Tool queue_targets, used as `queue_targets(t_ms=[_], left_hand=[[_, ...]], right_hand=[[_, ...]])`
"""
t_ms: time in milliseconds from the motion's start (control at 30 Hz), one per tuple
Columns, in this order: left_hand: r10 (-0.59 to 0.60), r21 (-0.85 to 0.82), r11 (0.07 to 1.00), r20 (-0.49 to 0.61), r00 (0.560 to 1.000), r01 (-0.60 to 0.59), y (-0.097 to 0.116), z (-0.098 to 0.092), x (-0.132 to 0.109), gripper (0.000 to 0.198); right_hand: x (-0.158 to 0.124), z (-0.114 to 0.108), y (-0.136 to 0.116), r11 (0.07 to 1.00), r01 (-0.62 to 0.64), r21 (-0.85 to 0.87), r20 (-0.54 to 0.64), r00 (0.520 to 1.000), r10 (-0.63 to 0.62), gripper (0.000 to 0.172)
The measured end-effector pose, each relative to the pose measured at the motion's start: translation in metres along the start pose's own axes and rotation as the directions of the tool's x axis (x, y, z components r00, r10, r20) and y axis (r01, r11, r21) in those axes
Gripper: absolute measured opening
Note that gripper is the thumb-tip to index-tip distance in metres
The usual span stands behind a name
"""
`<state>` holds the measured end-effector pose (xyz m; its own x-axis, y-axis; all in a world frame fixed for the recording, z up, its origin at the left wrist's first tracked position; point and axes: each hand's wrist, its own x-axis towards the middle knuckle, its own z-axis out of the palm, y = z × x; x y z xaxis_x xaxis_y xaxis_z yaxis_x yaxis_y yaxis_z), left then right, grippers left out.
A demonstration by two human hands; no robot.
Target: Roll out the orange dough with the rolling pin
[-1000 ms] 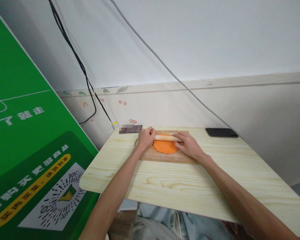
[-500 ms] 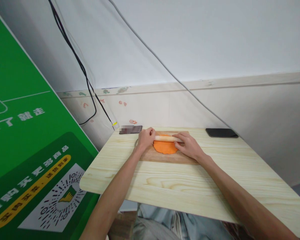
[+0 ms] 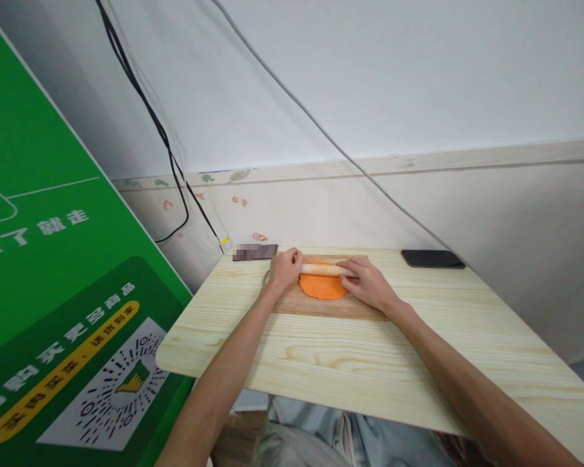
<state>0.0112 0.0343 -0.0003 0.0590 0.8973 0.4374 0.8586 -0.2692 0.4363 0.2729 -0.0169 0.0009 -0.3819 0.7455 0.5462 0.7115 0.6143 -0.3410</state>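
Note:
A pale rolling pin (image 3: 320,269) lies across a flattened orange sheet of dough or clay (image 3: 322,287), over its far part. My left hand (image 3: 286,267) is closed around the pin's left end. At the other end, my right hand (image 3: 367,282) grips the pin with its thumb and fingers, covering that end. The orange sheet rests on a wooden board (image 3: 321,309); its right edge reaches under my right hand.
The board lies on a light wood-grain table (image 3: 292,353). A dark phone (image 3: 432,259) sits at the back right, and a dark flat item (image 3: 267,251), partly pixelated, at the back left. A grey cable (image 3: 296,100) slants down the wall. A green banner (image 3: 53,214) leans on the left.

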Motion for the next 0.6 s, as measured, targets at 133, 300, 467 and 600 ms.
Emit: queue_targets(t_ms=[133,300,467,600], left_hand=[[0.008,-0.002,1.000,-0.013,1.000,-0.008,-0.0009,0.0005,0.0001,0.037],[0.016,-0.006,1.000,-0.010,1.000,-0.017,-0.0015,0.0011,0.0001,0.036],[0.014,0.001,1.000,-0.007,1.000,-0.014,-0.0008,0.0003,-0.0003,0.036],[0.011,0.007,1.000,-0.004,1.000,-0.011,0.0000,-0.0005,-0.0002,0.037]], right_hand=[[-0.0004,0.0003,0.0001,1.000,-0.002,-0.008,0.000,1.000,0.002,0.034],[-0.0005,0.0004,-0.0003,1.000,0.007,-0.012,-0.007,1.000,-0.007,0.033],[0.0002,-0.0002,-0.0014,1.000,0.001,-0.007,0.000,1.000,-0.001,0.034],[0.0004,-0.0009,-0.0021,1.000,-0.003,-0.004,0.007,1.000,0.003,0.033]])
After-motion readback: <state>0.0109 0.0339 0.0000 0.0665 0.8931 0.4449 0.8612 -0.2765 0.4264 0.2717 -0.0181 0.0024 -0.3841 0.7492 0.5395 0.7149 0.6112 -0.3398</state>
